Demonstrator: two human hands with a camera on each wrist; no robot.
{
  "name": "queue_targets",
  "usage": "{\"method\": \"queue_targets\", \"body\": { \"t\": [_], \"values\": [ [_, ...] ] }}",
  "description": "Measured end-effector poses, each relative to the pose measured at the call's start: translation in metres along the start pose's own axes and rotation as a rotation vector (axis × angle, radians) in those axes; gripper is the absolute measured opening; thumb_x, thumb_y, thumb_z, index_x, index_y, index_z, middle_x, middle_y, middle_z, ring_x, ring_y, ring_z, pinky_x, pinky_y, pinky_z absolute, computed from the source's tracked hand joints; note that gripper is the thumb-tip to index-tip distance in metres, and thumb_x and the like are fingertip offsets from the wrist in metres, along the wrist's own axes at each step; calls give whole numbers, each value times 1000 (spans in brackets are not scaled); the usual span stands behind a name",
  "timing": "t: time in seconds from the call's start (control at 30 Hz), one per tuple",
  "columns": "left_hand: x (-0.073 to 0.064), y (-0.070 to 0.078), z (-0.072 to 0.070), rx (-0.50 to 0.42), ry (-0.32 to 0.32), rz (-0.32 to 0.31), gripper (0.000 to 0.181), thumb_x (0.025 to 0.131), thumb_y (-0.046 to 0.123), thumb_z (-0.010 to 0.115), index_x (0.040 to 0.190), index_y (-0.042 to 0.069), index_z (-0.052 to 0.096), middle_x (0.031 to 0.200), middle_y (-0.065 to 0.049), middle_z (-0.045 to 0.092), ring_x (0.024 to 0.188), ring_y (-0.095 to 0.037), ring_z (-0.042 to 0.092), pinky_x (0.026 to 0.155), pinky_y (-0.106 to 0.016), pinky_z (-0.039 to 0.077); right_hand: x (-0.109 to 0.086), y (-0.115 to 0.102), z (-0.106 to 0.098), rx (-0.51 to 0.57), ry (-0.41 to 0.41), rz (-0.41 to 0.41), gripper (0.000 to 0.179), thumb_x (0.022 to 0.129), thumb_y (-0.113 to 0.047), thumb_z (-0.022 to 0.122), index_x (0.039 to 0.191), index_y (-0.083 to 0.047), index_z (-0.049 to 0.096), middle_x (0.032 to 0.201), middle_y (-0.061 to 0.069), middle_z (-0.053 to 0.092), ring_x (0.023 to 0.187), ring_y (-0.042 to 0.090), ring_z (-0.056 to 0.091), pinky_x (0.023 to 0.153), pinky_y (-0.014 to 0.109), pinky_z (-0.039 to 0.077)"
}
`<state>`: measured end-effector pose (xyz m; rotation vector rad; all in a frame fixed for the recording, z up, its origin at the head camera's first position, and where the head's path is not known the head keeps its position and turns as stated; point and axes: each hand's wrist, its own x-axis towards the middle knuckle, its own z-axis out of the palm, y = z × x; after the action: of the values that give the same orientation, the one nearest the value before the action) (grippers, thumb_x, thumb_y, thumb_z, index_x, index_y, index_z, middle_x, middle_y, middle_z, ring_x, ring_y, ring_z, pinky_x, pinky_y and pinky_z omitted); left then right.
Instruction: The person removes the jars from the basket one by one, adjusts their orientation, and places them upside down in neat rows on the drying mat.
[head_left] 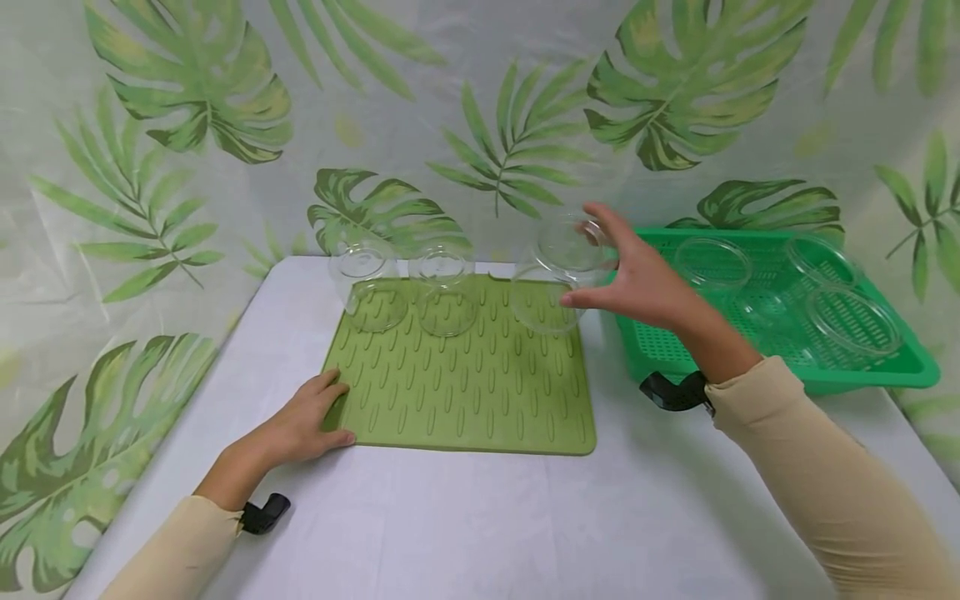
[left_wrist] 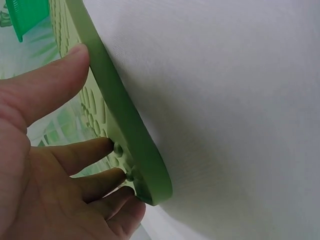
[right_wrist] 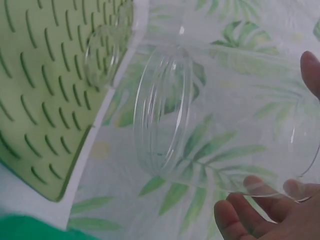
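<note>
Clear cylindrical glass-like cup point(head_left: 536, 287) is sitting in the wide-gripping right hand point(head_left: 633, 279), probably needing gentle, level seating on the green rectangular rubbery mat point(head_left: 465, 392) below-left of that hand.

The held jar point(right_wrist: 225, 120) is clear, smooth and glossy; from here I can't tell glass from plastic. The other jars point(head_left: 447, 313) share that shine. I see a matt, rubbery mat point(head_left: 465, 408) with raised ridges, a perforated plastic basket point(head_left: 862, 377), smooth matt cloth point(head_left: 480, 525), a faintly glossy backdrop point(head_left: 517, 33) and matt fabric sleeves point(head_left: 172, 550).
</note>
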<state>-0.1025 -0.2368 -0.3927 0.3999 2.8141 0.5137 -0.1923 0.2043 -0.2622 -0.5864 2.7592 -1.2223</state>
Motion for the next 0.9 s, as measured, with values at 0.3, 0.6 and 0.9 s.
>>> {"method": "queue_targets", "body": {
  "t": [0.3,0.6,0.9],
  "values": [
    [1,-2,2,-1,15,13,74,85,25,78,140,-11,44,154,-36,27,142,-55,26,113,-65,32,15,9,16,41,-30,34,109,81,-35,83,160,-33,8,164,2,30,150,27,31,106,58,43],
    [0,-2,0,-9,14,-6,75,83,25,79,139,-11,45,154,-35,29,142,-54,28,113,-64,32,29,25,31,70,-49,75,111,80,-39,82,160,-34,5,166,5,23,149,31,30,108,63,40],
    [1,-2,0,-21,0,-15,76,85,26,78,142,-10,43,156,-34,25,144,-54,25,115,-65,31,37,37,39,69,-61,120,116,78,-45,83,160,-31,2,166,7,20,148,35,31,110,65,38]
  ]
}}
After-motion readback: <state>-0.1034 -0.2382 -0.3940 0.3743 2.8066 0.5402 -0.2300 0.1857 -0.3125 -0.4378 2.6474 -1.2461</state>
